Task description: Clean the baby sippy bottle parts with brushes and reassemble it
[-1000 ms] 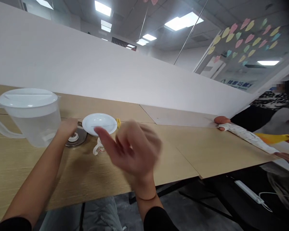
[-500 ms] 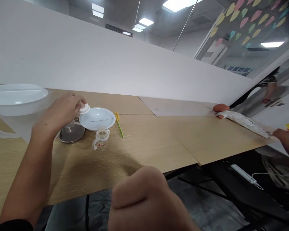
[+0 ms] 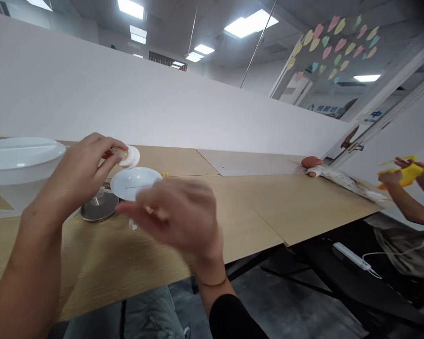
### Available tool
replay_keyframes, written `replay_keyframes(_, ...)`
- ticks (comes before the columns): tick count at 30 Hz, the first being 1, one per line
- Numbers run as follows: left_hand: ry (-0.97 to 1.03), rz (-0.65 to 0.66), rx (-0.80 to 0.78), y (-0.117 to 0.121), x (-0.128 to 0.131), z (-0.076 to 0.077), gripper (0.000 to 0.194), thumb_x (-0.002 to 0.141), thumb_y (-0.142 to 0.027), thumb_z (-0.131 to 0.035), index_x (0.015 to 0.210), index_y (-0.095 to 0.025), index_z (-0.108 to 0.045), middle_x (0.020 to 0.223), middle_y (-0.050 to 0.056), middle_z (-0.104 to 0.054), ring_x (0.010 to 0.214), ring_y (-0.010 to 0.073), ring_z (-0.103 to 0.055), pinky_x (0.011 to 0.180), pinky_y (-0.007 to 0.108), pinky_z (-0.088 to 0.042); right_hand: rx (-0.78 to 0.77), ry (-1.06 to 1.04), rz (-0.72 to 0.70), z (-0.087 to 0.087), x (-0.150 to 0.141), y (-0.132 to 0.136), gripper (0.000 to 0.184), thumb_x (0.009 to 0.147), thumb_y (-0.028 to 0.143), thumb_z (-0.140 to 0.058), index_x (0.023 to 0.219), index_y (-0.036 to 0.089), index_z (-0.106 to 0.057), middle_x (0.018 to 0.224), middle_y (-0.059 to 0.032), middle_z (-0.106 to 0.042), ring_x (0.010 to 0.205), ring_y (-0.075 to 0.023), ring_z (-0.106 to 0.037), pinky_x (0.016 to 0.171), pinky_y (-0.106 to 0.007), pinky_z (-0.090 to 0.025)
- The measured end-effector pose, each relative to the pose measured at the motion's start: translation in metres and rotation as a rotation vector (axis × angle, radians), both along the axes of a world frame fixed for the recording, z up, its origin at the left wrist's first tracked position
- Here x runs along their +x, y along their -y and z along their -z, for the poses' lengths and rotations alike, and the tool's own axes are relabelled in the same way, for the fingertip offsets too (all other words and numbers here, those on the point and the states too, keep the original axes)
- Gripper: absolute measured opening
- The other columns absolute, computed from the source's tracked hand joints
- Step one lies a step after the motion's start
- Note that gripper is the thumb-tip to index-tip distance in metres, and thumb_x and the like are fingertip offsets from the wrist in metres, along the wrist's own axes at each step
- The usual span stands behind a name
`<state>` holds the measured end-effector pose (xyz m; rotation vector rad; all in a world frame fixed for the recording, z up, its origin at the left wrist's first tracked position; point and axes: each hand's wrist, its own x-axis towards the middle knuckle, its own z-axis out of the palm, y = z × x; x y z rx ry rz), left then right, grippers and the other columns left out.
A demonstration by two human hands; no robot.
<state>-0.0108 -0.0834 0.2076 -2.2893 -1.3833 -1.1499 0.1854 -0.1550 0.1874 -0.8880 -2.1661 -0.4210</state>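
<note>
1. Left grip [image 3: 76, 176] is closed in a pinch, thumb and fingertips on a white cap [image 3: 131, 157]. The cap sits at the fingertips, just past the far rim of a plate [image 3: 134, 182], and seems to be held up off the desk [image 3: 233, 212].
2. Right grip [image 3: 173, 216] is blurred, with its fingers loosely spread. It looks open and has hold of nothing that can be made out. It is over the near edge of the plate, partly covering it.
3. The cap looks like light, stiff plastic, unlikely to need much force but with a smooth rim that could slip from wet fingers. Its outer rim, between thumb and fingertips, seems the safest place to hold it. A small tan part [image 3: 118, 152] shows at the fingertips, too small to identify.
4. Under the left forearm and beside the plate lies a steel lid [image 3: 99, 208]. Further left stands a clear jug [image 3: 17, 176] with a white lid, close to the left hand. A yellow tip [image 3: 164, 174] peeks out beyond the plate.
5. Far along the desk lies a doll [image 3: 346, 186] wrapped in patterned cloth. Past it, a co-worker's hands [image 3: 401, 175] hold a yellow object.
</note>
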Motion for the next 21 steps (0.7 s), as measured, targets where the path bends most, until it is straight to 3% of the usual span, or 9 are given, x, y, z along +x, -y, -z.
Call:
replay_keyframes(1,0.003,0.051,-0.004,0.004,0.001,-0.001,0.030,0.093,-0.038,-0.042,0.103,-0.024,-0.066,0.099,0.002,-0.065,0.086,0.0192,-0.060,0.077,0.033,-0.045,0.033,-0.044,-0.027,-0.008,0.000,-0.019,0.034,0.096,0.052,-0.047,0.111,0.028,-0.066,0.082,-0.0006,-0.068,0.072,-0.0165,-0.062,0.065,-0.030,-0.052)
replay_keyframes(3,0.014,0.158,-0.009,0.013,0.005,-0.004,0.029,0.092,-0.041,-0.044,0.102,-0.027,-0.067,0.099,-0.001,-0.068,0.088,0.0185,-0.062,0.076,0.032,-0.046,0.008,-0.161,-0.180,-0.018,0.002,-0.052,0.054,0.092,0.052,-0.054,0.136,0.020,-0.048,0.120,-0.0075,-0.064,0.102,-0.0198,-0.062,0.076,-0.030,-0.054)
replay_keyframes(6,0.076,0.217,0.016,0.022,0.008,-0.007,0.025,0.090,-0.042,-0.050,0.100,-0.030,-0.070,0.103,-0.004,-0.071,0.092,0.0187,-0.064,0.076,0.032,-0.047,-0.194,-0.110,-0.295,-0.018,0.004,-0.082,0.068,0.090,0.049,-0.060,0.147,0.023,-0.032,0.131,-0.0079,-0.059,0.115,-0.0225,-0.058,0.089,-0.034,-0.051)
replay_keyframes(10,0.251,0.260,-0.135,0.019,0.000,-0.009,0.022,0.083,-0.045,-0.060,0.094,-0.032,-0.074,0.099,-0.004,-0.073,0.093,0.0209,-0.066,0.079,0.034,-0.052,-0.363,-0.089,-0.271,-0.013,0.001,-0.076,0.075,0.086,0.045,-0.065,0.149,0.023,-0.030,0.123,-0.0071,-0.064,0.109,-0.0218,-0.061,0.090,-0.033,-0.047)
replay_keyframes(15,0.395,0.365,-0.367,0.009,-0.019,-0.011,0.023,0.071,-0.048,-0.072,0.083,-0.029,-0.078,0.085,-0.001,-0.074,0.081,0.0221,-0.067,0.071,0.035,-0.056,-0.353,-0.119,-0.210,-0.016,-0.006,-0.042,0.065,0.082,0.044,-0.067,0.137,0.016,-0.048,0.092,-0.0032,-0.070,0.077,-0.0171,-0.062,0.069,-0.028,-0.044)
replay_keyframes(18,0.353,0.365,-0.355,0.013,-0.018,-0.011,0.023,0.070,-0.050,-0.072,0.083,-0.032,-0.078,0.088,-0.002,-0.075,0.086,0.0227,-0.068,0.076,0.036,-0.057,-0.355,-0.132,-0.230,-0.020,-0.005,-0.036,0.047,0.080,0.044,-0.067,0.119,0.018,-0.061,0.081,0.0008,-0.068,0.066,-0.0129,-0.056,0.061,-0.025,-0.038)
replay_keyframes(21,0.298,0.274,-0.226,0.021,-0.005,-0.009,0.022,0.075,-0.051,-0.068,0.086,-0.034,-0.078,0.090,-0.005,-0.075,0.087,0.0216,-0.068,0.080,0.036,-0.056,-0.450,-0.135,-0.197,-0.022,-0.001,-0.050,0.031,0.079,0.039,-0.068,0.103,0.019,-0.068,0.077,0.0017,-0.066,0.065,-0.0114,-0.053,0.060,-0.024,-0.035)
